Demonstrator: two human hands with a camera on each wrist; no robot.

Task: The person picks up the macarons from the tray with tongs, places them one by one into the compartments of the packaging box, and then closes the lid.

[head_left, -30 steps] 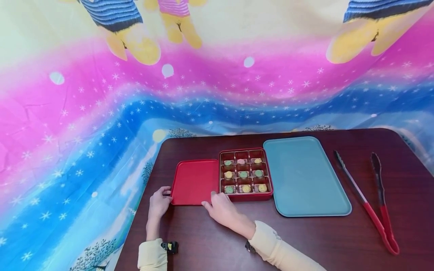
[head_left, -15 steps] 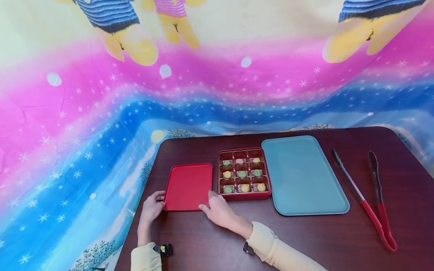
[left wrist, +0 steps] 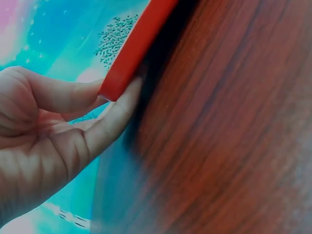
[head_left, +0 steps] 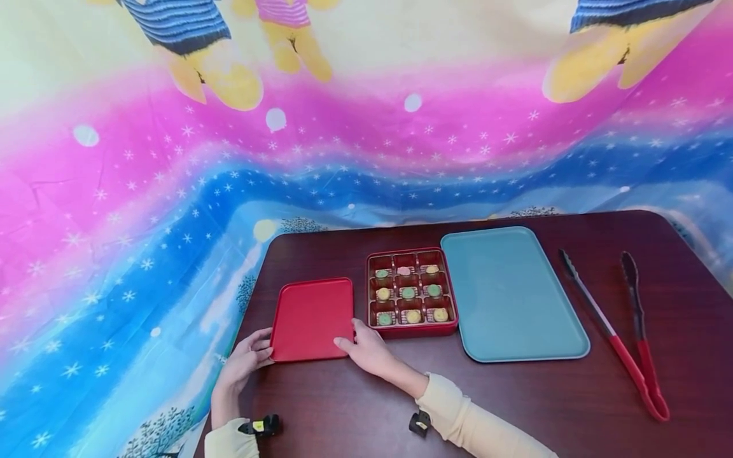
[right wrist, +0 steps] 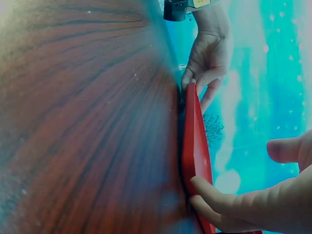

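Observation:
A square red lid (head_left: 314,318) lies toward the table's left side, seen from its edge in both wrist views. My left hand (head_left: 243,364) grips its near left corner; in the left wrist view the red rim (left wrist: 131,56) sits between the digits of that hand (left wrist: 63,114). At the lid's right side is my right hand (head_left: 375,350). Its fingertips (right wrist: 197,183) touch the lid's edge, while the thumb stands raised and apart from it. Right of the lid is a red box (head_left: 412,329) with a divided insert; small green, yellow and pink pieces fill its compartments.
A blue-green tray (head_left: 515,296) lies against the box's right side. Farther right, tongs (head_left: 621,346) with red handles lie spread on the dark wooden table (head_left: 355,413). A printed cloth (head_left: 355,146) hangs behind and to the left.
Both hands have moved the lid left and slightly nearer. A gap now shows between the lid and the box. My right thumb has lifted away from the lid; the other objects stay put.

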